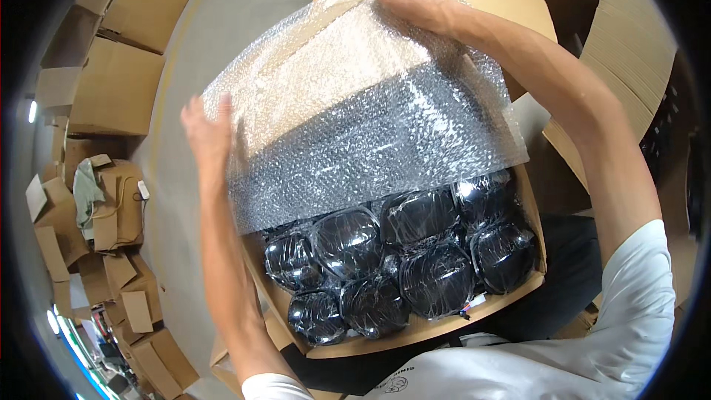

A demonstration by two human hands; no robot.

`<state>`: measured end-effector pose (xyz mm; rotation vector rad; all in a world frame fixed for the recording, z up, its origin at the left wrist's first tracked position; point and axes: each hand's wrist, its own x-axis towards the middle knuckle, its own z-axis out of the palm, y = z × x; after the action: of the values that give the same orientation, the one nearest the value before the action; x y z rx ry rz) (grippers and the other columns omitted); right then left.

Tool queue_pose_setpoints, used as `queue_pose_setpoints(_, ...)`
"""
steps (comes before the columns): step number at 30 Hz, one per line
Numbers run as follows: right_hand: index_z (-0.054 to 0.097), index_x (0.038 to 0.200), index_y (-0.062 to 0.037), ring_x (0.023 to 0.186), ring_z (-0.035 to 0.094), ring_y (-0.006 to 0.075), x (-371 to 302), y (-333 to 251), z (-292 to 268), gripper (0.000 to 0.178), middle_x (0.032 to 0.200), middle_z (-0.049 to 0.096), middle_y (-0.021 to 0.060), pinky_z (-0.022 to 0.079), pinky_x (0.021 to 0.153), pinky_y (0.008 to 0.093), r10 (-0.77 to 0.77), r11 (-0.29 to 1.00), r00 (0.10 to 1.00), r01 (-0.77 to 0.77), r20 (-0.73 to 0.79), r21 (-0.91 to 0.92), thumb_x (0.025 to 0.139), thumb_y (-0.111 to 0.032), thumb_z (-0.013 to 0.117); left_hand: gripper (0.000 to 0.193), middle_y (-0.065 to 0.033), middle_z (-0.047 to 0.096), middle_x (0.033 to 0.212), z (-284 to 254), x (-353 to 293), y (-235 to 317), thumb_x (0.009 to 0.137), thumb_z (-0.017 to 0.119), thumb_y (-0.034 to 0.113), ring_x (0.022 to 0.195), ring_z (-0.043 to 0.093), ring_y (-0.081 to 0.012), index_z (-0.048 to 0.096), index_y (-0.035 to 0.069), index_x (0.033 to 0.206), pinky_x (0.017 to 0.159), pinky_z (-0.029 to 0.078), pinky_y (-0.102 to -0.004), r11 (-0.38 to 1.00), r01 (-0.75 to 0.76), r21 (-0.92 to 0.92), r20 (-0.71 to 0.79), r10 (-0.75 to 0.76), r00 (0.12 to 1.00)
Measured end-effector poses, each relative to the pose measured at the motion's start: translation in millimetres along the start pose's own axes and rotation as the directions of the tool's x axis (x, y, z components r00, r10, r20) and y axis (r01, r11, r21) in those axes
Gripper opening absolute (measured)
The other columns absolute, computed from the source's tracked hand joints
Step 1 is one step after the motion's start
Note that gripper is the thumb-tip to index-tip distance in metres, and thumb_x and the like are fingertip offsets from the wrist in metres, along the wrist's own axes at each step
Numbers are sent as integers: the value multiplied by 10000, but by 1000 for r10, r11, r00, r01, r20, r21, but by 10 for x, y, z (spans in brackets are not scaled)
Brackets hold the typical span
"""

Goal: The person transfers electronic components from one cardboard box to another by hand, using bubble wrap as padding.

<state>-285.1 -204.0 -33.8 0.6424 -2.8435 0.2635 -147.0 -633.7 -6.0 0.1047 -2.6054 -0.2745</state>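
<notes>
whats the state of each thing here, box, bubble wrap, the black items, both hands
cardboard box: open, packed full
bubble wrap sheet: spread over the far part of the box, near rows left uncovered
black items: each wrapped in clear plastic, packed close in rows
left hand: on the sheet's left edge
right hand: fingers pressed on the sheet's far edge

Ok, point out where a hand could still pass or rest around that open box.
Free: the grey floor left of the cardboard box, between it and the stacked cartons. Crowded: inside the box, black wrapped items sit packed edge to edge, and the bubble wrap sheet, held by left hand and right hand, covers the rest.
</notes>
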Motion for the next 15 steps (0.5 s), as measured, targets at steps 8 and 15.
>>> queue_pose_setpoints(8, 655, 1148, -84, 1116, 647, 352, 259, -48, -273, 355, 1198, 663, 206, 493, 955, 440, -46, 967, 996, 23, -83, -255, 830, -238, 687, 736, -228, 370, 1632, 744, -94, 382, 1037, 449, 594, 1536, 307, -366, 476, 54, 1536, 1251, 207, -524, 1000, 22, 19, 364, -28, 931)
queue_pose_setpoints(15, 400, 1558, -44, 1555, 267, 344, -374, -558, 90, 749, 1648, 339, 199, 148, 1286, 548, -127, 991, 992, 127, 13, -30, 1073, -606, 301, 753, -234, 368, 1629, 540, 116, -147, 1036, 443, 594, 1531, 316, -370, 456, 41, 1546, 1244, 229, -504, 997, -58, -48, 403, 72, 912)
